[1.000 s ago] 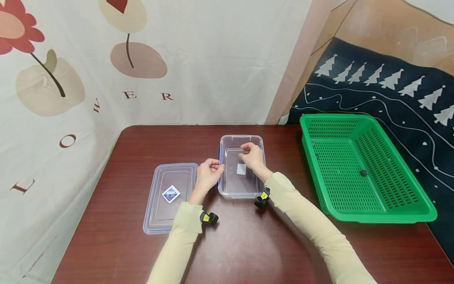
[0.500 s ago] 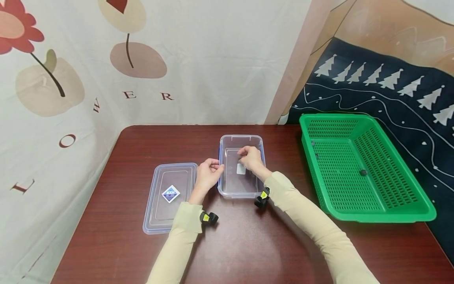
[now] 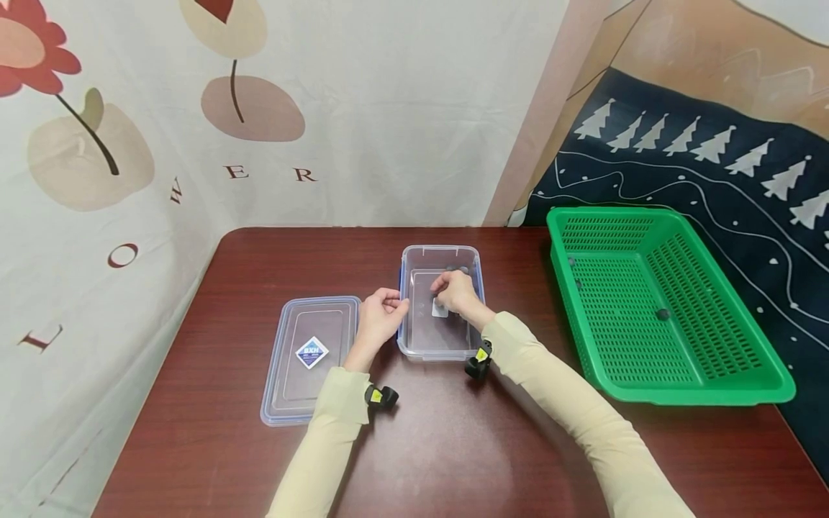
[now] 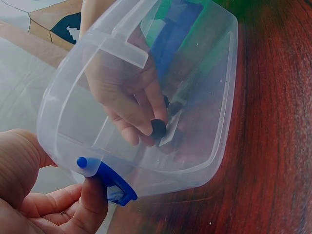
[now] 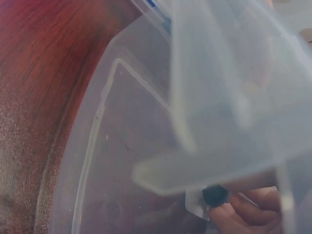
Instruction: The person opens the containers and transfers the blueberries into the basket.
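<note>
A right hand (image 3: 455, 293) pinches a small dark round piece (image 4: 157, 129) inside a clear rectangular plastic box (image 3: 422, 332)

The box stands without its lid on the reddish-brown wood-grain bench (image 3: 453, 446), near the middle of the far edge. The right hand reaches in over the box's right side, its thumb and fingers clamped on the dark piece low in the box, beside a square white label (image 3: 440, 311) on the floor. Whether the held piece touches the floor cannot be told. Beyond the hand, at least two more dark round pieces (image 3: 463, 270) lie toward the box's far right corner, partly hidden by the fingers.

The left hand (image 3: 381, 319) holds the box at its left wall, fingers curled against a blue plastic clip (image 4: 117, 185) there.

To the left of the box, nearer the bench's left edge, a clear rectangular plastic lid with a bluish rim (image 3: 294, 403) lies flat, bearing a blue-and-white diamond sticker (image 3: 312, 353). The left hand is just beside its right edge.

At the bench's far right corner, well apart from the box, sits a green rectangular slotted plastic basket (image 3: 699, 396). It holds three visible dark round pieces: one on the floor (image 3: 663, 314), right of the middle, and two along the left wall toward the far end.
</note>
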{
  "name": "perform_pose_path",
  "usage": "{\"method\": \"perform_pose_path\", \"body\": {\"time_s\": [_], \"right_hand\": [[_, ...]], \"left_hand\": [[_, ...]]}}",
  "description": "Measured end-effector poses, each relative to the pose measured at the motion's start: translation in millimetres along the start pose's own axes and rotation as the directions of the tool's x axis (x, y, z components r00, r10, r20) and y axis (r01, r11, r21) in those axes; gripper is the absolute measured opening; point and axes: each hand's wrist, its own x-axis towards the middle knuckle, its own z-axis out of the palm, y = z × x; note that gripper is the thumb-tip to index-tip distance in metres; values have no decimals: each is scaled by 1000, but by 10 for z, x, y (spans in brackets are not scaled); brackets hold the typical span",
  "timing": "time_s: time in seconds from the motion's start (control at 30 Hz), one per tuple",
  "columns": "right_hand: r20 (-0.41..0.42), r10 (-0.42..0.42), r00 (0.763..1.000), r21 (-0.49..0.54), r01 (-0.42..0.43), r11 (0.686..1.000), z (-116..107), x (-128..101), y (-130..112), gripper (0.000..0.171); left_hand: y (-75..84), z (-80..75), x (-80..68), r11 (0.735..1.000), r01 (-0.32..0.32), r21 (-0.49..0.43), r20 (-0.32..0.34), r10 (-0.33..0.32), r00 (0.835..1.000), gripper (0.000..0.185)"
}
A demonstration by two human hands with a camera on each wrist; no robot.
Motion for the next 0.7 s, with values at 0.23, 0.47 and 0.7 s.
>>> {"method": "perform_pose_path", "body": {"time_s": [0.23, 0.47, 0.7], "right_hand": [[-30, -17, 999, 90, 19, 996, -79, -41, -8, 16], [-38, -29, 999, 224, 37, 974, -254, -53, -83, 16], [-67, -46, 997, 281, 63, 958, -604, -95, -219, 17]], "left_hand": [[0, 10, 1, 1000, 5, -1, 8, -5, 1000, 20], [-4, -1, -1, 1000, -4, 1, 4, 4, 1000, 20], [4, -10, -9, 1000, -4, 8, 8, 4, 1000, 20]]}}
